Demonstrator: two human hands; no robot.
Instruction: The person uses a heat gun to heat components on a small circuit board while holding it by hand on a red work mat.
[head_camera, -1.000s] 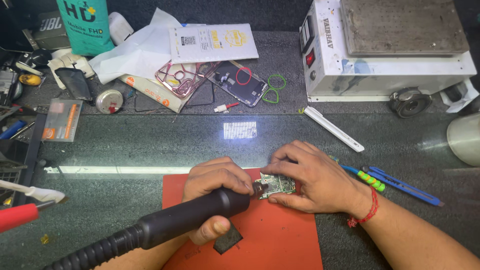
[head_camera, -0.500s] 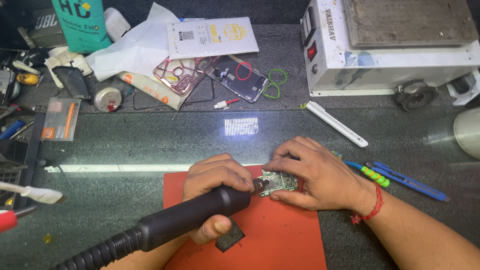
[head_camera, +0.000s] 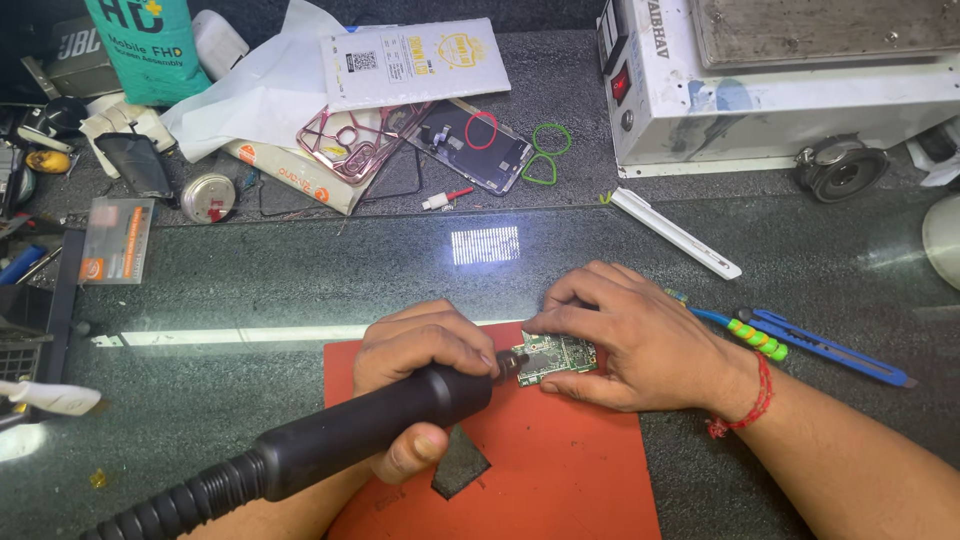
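My left hand (head_camera: 420, 345) is wrapped around a thick black hot-air wand (head_camera: 350, 430) with a ribbed hose trailing to the lower left; its nozzle tip touches or nearly touches a small green circuit board (head_camera: 556, 356). My right hand (head_camera: 630, 335), with a red thread at the wrist, pinches that board by its edges and holds it down on an orange-red mat (head_camera: 560, 470). A dark grey scrap (head_camera: 458, 465) lies on the mat below the wand.
A white machine (head_camera: 760, 80) stands at the back right. Behind the mat lie an opened phone (head_camera: 475, 145), a pink phone case (head_camera: 350, 140), white packets, green and red rubber bands, a white strip (head_camera: 675, 232), and a blue knife (head_camera: 825, 345) at right.
Both hands keep their grip and place on the mat. The view has shifted slightly, so the bench items sit a little differently in frame.
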